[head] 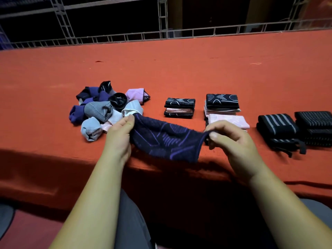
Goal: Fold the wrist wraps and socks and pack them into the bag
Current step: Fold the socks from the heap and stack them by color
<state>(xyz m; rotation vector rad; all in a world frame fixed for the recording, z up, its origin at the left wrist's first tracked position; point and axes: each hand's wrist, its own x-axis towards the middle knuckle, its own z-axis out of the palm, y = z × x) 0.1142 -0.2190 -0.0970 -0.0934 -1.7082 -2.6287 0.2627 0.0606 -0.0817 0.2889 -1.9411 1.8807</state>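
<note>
With your left hand (118, 135) and right hand (231, 139) each pinching an end of the purple-patterned sock (167, 141) above the table edge (53, 169), fold it end-to-end next.

Orange tbl cloth (179, 69) — metal truss (64, 20) behind.

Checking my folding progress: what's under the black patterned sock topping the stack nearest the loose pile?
Beneath it: a pink folded fabric layer, then another black patterned piece resting on the orange tablecloth. Anything tucked inside the folds is hidden.
</note>
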